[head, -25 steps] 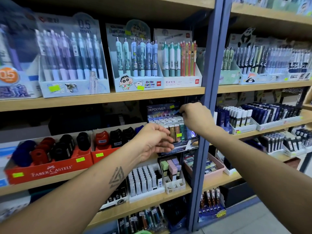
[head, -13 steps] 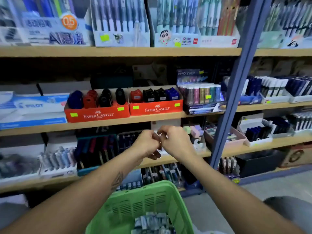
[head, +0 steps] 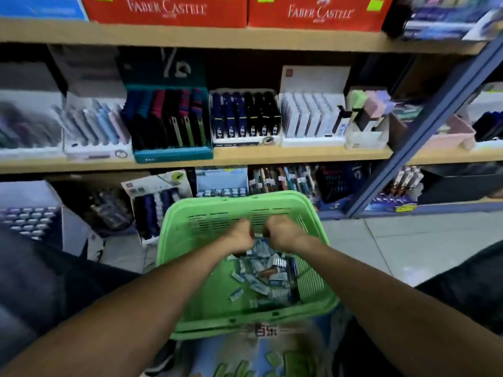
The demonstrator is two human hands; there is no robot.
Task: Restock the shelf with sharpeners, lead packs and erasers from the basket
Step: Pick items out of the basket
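Whereas a second ago both hands were up at the lead-pack display on the middle shelf, and half a second ago were meeting in mid-air in front of the shelves, the left hand (head: 241,236) and right hand (head: 283,232) are now down inside the green basket (head: 190,240), side by side at its far end. That suggests one placement is finished and another pickup is starting. Both hands have curled fingers dipping into the pile of small packets (head: 261,270) in the basket's right half; motion blur hides whether either has closed on one. Which stock these blue-and-silver packets are cannot be read. Above, two red cartons (head: 168,9) on the upper shelf (head: 190,36) read "FABER CASTELL" beside green price stickers. Below the basket, a printed sheet (head: 261,331) shows Chinese characters, roughly "百乐".
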